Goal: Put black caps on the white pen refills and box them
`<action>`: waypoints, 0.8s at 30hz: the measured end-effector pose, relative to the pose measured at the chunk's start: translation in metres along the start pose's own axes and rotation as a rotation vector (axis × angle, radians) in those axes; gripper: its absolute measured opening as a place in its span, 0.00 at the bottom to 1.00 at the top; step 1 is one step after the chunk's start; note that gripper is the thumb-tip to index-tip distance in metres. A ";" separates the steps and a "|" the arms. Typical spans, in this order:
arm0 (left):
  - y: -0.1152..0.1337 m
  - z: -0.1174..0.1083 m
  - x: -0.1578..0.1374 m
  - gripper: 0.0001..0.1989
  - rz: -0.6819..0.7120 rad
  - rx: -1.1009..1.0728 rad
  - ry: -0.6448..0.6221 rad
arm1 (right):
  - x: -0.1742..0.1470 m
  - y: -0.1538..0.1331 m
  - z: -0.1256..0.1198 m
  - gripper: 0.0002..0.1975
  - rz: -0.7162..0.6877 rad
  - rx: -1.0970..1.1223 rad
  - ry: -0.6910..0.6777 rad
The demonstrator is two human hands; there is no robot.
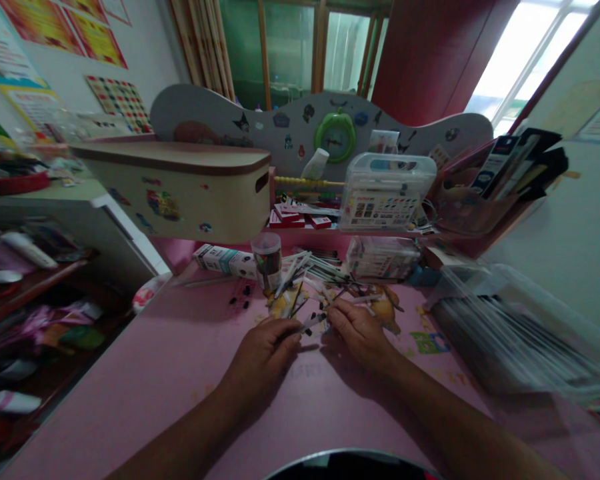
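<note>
My left hand (273, 343) is closed in a pinch round a slim white pen (310, 324) that points toward my other hand. Facing it, my right hand (353, 325) has thumb and fingers pressed together near the pen's dark far end; what lies between them is too small to make out. Small black pieces sit by my fingertips. Just beyond my hands lies a loose heap of white pen barrels (320, 268) and thin dark sticks. To its left, a clear round tub (267, 260) holds pens, and several black caps (247, 291) lie on the pink tabletop (220, 347).
A lidless clear bin (520, 340) of pens stands at right. Behind the heap are a long printed box (225, 260) and a clear pen case (383, 259). The shelf above carries a lidded cream box (190, 193), a clear carry case (387, 193) and a green clock (335, 137).
</note>
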State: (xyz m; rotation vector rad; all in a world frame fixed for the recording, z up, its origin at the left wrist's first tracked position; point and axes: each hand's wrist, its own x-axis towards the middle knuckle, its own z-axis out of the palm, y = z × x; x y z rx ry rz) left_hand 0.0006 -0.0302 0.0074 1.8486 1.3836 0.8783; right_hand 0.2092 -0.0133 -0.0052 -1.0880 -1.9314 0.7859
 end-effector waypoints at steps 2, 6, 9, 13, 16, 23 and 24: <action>0.000 0.000 -0.001 0.12 0.037 0.045 -0.015 | 0.001 -0.003 0.001 0.09 -0.044 -0.095 -0.003; -0.001 0.000 -0.001 0.13 0.055 0.094 -0.020 | 0.002 -0.002 0.004 0.10 -0.092 -0.180 -0.010; -0.003 0.000 -0.001 0.14 0.061 0.095 -0.047 | 0.003 0.001 0.003 0.09 -0.111 -0.180 -0.032; -0.002 0.000 0.000 0.14 0.044 0.081 -0.063 | 0.002 0.001 0.001 0.09 -0.123 -0.205 -0.052; 0.001 0.000 0.000 0.12 0.007 0.002 -0.071 | 0.000 0.001 0.000 0.09 -0.131 -0.204 -0.038; -0.005 0.001 0.008 0.12 -0.404 -0.700 0.125 | 0.013 0.016 -0.012 0.08 0.204 0.169 0.361; -0.006 0.001 0.010 0.13 -0.471 -0.785 0.188 | 0.017 0.019 -0.016 0.14 0.297 0.248 0.395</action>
